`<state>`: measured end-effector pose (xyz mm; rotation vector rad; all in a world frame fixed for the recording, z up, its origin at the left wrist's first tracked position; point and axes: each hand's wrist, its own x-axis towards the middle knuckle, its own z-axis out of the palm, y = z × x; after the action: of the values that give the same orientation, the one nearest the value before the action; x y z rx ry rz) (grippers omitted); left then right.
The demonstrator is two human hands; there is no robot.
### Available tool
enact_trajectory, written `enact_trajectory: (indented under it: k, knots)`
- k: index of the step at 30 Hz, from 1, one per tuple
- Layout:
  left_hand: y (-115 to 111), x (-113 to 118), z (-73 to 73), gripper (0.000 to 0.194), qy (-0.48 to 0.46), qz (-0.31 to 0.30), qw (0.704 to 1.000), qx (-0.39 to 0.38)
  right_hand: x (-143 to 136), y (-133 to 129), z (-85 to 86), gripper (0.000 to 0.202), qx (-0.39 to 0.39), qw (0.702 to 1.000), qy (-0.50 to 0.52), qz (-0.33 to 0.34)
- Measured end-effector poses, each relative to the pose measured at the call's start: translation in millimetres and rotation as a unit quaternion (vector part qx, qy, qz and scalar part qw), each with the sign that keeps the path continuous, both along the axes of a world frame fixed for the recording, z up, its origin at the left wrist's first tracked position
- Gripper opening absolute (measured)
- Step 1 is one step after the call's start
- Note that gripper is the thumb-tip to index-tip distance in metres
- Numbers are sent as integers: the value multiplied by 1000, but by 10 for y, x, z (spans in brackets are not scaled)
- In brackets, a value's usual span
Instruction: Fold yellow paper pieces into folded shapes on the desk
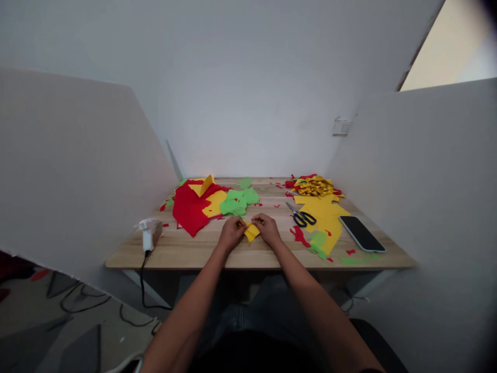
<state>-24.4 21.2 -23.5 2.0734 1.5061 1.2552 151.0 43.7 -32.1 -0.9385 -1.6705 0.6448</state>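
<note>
Near the front middle of the table, a small yellow piece of felt or paper [252,232] lies between my hands, its lower corner pointing toward me. My left hand [233,231] pinches its left edge. At the opposite edge, my right hand [267,228] pinches it too, thumb and fingers together. Just beyond my hands are green pieces [238,201], partly over a yellow sheet [215,203] and a large red sheet [190,210]. Dark-handled scissors [302,216] lie to the right of my right hand, blades pointing away to the left.
A white glue gun [147,237] with a black cord stands at the table's left front. On the right are yellow sheets [320,208], a ruffled yellow bundle [315,185] and a phone [362,234]. Scraps dot the wooden table [233,257]. Panels flank both sides.
</note>
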Motion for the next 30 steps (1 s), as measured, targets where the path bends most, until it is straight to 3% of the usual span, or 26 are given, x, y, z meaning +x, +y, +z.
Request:
enact_trajectory:
  k: [6,19,25,30]
  knots:
    - [4,10,3,17,3,-34,999,-6,-1,-5,-15,16,-22,999,11,38]
    - [29,-11,-5,17,26,-21,999,-8,-10,-37,8,16,-35,997,15,63]
    - [54,-12,-2,21,57,-41,997,-28,-9,-45,9,14,-34,997,30,67]
    - [24,1,45,22,101,-14,995,-2,-4,-46,25,16,-25,999,5,33]
